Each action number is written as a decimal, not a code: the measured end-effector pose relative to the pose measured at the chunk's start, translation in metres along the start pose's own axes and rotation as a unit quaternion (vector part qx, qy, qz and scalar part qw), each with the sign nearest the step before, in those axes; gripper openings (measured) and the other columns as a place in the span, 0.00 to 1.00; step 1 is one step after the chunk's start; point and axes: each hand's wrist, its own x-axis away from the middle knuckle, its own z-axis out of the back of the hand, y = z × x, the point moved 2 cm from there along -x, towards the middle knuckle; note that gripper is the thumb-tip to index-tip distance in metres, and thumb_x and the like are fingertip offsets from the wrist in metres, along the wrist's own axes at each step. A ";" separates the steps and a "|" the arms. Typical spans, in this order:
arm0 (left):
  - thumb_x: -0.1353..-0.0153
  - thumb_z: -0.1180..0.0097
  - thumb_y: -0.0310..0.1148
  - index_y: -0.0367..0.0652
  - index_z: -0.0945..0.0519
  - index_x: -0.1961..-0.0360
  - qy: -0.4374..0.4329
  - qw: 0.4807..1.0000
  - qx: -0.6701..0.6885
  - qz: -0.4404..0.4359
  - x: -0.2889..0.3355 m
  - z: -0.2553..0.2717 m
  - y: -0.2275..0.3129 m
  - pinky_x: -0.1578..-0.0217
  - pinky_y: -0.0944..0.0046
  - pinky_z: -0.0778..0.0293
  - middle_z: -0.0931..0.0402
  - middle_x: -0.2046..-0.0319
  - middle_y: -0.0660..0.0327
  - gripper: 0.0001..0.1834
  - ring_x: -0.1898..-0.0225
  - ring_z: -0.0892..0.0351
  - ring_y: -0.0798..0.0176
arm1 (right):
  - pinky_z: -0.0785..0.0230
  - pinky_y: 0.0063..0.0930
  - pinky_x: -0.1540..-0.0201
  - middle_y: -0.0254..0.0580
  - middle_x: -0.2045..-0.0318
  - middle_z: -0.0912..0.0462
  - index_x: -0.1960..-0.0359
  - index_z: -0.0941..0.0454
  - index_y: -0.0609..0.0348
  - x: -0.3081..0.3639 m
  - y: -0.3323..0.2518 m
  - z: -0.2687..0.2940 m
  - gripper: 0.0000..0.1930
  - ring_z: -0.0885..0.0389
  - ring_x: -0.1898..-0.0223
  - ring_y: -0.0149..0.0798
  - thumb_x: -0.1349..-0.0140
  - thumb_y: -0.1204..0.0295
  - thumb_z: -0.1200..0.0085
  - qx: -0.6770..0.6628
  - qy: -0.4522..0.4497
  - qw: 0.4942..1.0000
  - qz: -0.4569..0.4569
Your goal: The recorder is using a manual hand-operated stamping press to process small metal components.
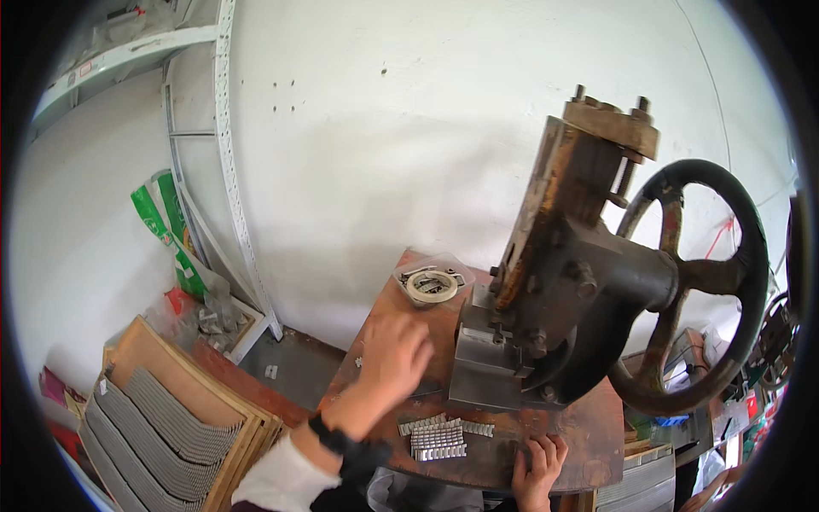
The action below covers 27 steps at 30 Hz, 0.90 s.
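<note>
My left hand (394, 357) is over the left part of the brown wooden table (589, 452), in front of a clear plastic box (461, 271). Motion smears its fingers, so whether they hold anything is hidden from me. At the table's near edge rests my right hand (539, 468), thumb and fingers apart, nothing seen in it. Between the hands lies a block of small ribbed silver metal pieces (438, 440), with a few shorter rows behind it. A dark metal hand press (572, 264) stands on the table, its steel base block (488, 375) beyond these pieces.
A large handwheel (749, 256) juts out at the press's right. A whitish ring (433, 287) lies on metal bits in the plastic box. Wooden trays (153, 341) with ribbed grey strips lean at left, below a white metal rack (230, 154). Another person's hand (715, 488) shows at lower right.
</note>
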 end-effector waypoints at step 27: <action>0.37 0.44 0.31 0.37 0.21 0.57 0.387 0.785 0.432 0.218 -0.033 0.064 -0.021 0.65 0.68 0.32 0.22 0.71 0.64 0.11 0.69 0.28 0.73 | 0.31 0.44 0.52 0.49 0.59 0.23 0.65 0.21 0.61 -0.003 -0.006 0.004 0.08 0.25 0.55 0.54 0.48 0.80 0.41 -0.033 -0.015 0.999 0.021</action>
